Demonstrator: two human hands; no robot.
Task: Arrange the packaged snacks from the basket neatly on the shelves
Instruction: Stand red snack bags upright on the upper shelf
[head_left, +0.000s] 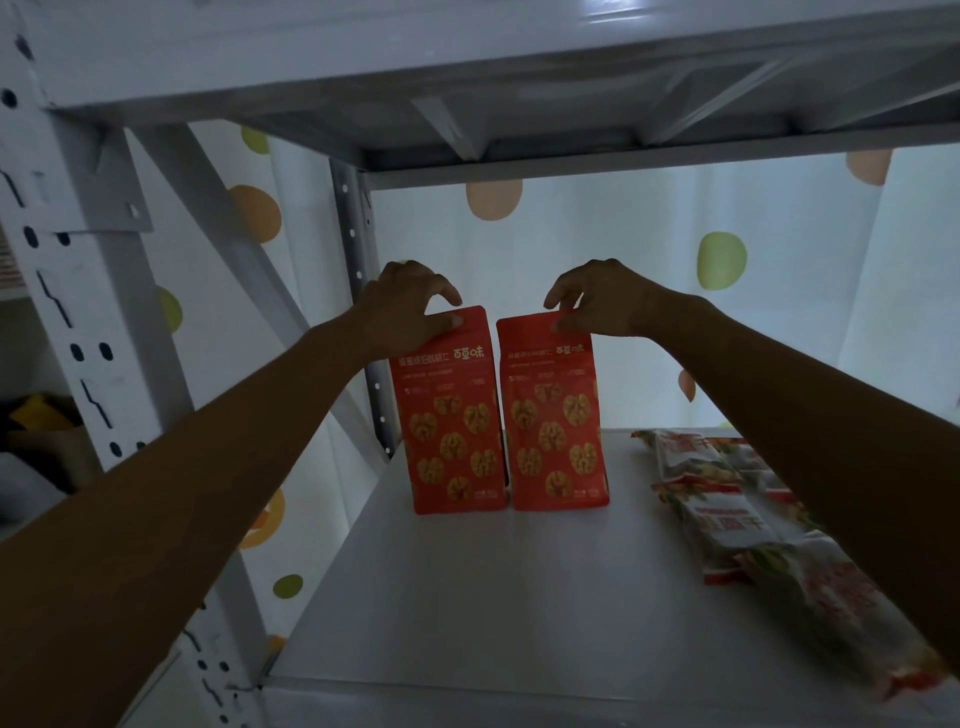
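Observation:
Two red walnut snack bags stand upright side by side at the back left of the white shelf board. My left hand pinches the top edge of the left red bag. My right hand pinches the top edge of the right red bag. Both bags rest with their bottoms on the shelf, nearly touching each other. The basket is not in view.
Several white-and-red snack packs lie flat along the shelf's right side, partly under my right forearm. A shelf underside hangs close above. A perforated metal upright stands just left of the bags. A dotted curtain is behind.

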